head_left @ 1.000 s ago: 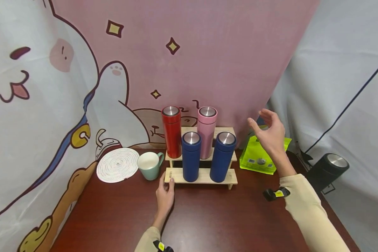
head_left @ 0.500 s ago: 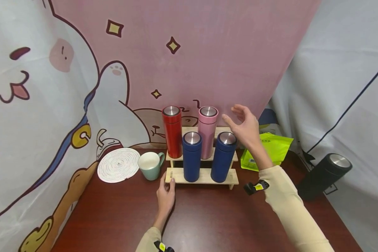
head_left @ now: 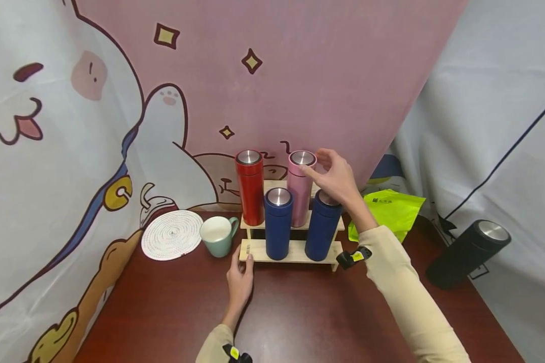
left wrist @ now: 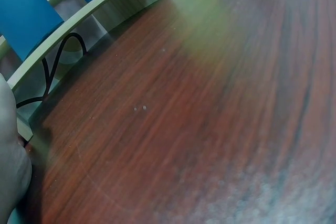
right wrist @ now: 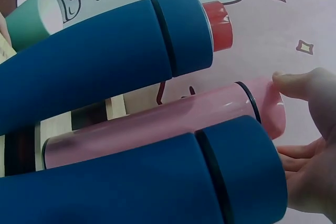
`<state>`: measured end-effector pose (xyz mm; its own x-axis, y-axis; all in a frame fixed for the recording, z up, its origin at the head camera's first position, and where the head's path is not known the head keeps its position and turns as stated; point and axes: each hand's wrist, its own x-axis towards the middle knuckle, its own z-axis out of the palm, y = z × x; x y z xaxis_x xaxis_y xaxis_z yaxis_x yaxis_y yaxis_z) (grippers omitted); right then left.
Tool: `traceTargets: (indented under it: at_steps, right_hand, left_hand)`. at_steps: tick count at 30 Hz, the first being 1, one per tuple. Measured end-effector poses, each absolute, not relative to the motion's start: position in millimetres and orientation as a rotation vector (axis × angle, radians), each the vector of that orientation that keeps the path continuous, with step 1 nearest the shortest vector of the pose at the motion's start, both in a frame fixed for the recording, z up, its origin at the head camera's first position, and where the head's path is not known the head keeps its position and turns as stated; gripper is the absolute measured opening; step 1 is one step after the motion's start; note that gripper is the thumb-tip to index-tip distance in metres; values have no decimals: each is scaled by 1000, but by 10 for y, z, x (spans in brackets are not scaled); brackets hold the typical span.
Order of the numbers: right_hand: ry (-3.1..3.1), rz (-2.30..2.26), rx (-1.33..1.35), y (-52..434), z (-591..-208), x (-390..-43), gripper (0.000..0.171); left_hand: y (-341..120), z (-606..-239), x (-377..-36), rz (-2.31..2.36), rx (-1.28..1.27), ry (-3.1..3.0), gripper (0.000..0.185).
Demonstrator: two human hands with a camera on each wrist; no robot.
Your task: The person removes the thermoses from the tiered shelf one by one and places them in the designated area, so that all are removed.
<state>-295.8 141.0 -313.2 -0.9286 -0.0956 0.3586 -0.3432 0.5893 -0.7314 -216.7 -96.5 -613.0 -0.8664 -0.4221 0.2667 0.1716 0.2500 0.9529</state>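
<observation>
A two-step wooden rack [head_left: 295, 258] on the dark table holds a red flask [head_left: 250, 186] and a pink flask [head_left: 300, 201] behind, and two blue flasks [head_left: 278, 227] [head_left: 321, 232] in front. My right hand [head_left: 312, 162] reaches over the right blue flask to the pink flask's steel-topped cap. Its thumb [right wrist: 302, 85] touches the cap, and the fingers curve behind it with a gap. My left hand [head_left: 241, 258] rests with straight fingers against the front left end of the rack's lower step [left wrist: 79, 19].
A green mug [head_left: 217, 236] and a white woven coaster [head_left: 171, 235] lie left of the rack. A lime pouch [head_left: 392, 209] sits to its right, and a black flask [head_left: 468, 253] leans at the table's right edge. Cloth backdrops hang close behind.
My right hand has swung left from above the lime pouch, past the right blue flask, to the pink flask's cap. The left hand has stayed at the rack.
</observation>
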Motion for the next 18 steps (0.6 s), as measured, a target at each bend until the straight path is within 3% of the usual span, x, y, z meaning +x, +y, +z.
traceTargets:
  at_steps: [7, 18]
  right_hand:
    - [-2600, 1193, 356, 1349, -3088, -3006, 82]
    - [-2602, 1155, 385, 1285, -3102, -3060, 75]
  left_hand:
    - [-955, -6100, -2159, -1689, 222, -2040, 49]
    - [-966, -6118, -2190, -1677, 228, -2050, 48]
